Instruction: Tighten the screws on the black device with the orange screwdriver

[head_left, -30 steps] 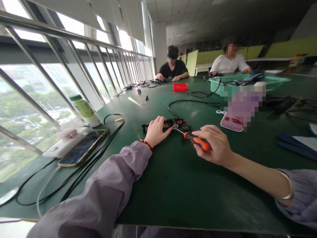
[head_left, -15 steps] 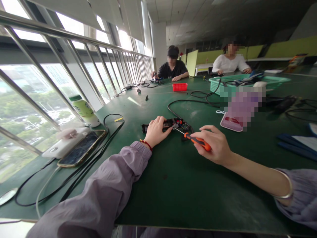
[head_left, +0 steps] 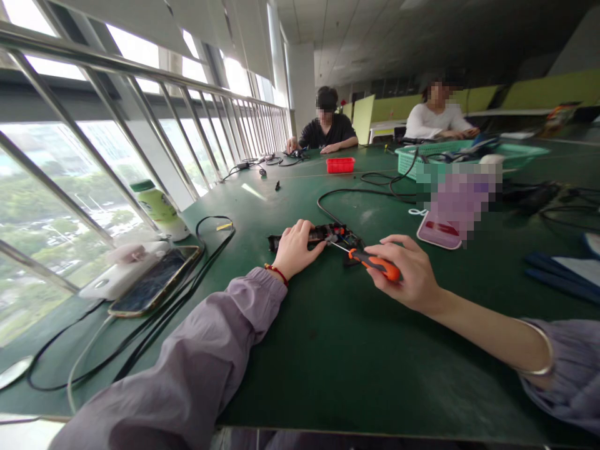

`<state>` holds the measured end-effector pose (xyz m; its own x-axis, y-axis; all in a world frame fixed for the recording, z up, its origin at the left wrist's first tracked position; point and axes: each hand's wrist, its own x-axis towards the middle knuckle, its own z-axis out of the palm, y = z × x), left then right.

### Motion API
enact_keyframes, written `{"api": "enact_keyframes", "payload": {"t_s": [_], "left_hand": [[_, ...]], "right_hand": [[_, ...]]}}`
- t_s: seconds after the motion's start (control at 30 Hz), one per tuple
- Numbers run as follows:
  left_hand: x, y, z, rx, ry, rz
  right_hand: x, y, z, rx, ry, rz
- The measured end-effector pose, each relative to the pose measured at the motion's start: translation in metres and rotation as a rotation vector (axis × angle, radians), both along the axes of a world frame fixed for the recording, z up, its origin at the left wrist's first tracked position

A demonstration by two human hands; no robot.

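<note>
My left hand (head_left: 296, 249) is closed over a long black device (head_left: 275, 242) with its inside exposed, pressing it against the green table. Red parts and coloured wires show at the device's right end, and a black cable runs away from there. My right hand (head_left: 407, 270) grips an orange and black screwdriver (head_left: 375, 262) by the handle. The thin metal shaft points left, and its tip meets the device just beyond my left thumb. Which part the tip touches is too small to make out.
Left of me lie a phone (head_left: 157, 281), a white case-like object (head_left: 124, 269), a bottle (head_left: 159, 209) and black cables. Ahead stand a red tray (head_left: 340, 165) and a green basket (head_left: 407, 164). A pink phone (head_left: 440, 228) lies right. Two people sit across the table.
My fingers have shifted slightly on the screwdriver handle, while the device and my left hand stay put. Across the table, the person in white has brought their hands together.
</note>
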<state>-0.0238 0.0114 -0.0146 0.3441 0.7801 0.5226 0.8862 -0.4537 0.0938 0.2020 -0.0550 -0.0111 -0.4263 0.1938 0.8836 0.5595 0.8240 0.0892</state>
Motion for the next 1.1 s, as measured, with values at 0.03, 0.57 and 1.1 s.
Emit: {"api": "enact_keyframes", "payload": {"t_s": [0.03,0.57,1.1], "left_hand": [[0.0001,-0.0001,0.0001,-0.005,0.0,0.002],[-0.0003,0.0011,-0.0016,0.004,0.011,0.005],[-0.0001,0.0008,-0.0012,0.008,0.017,0.007]], "right_hand": [[0.0003,0.0006,-0.0003,0.014,0.03,-0.006],[0.0014,0.0027,-0.001,0.037,0.068,0.004],[-0.0012,-0.0013,0.0002,-0.004,-0.07,0.024]]}}
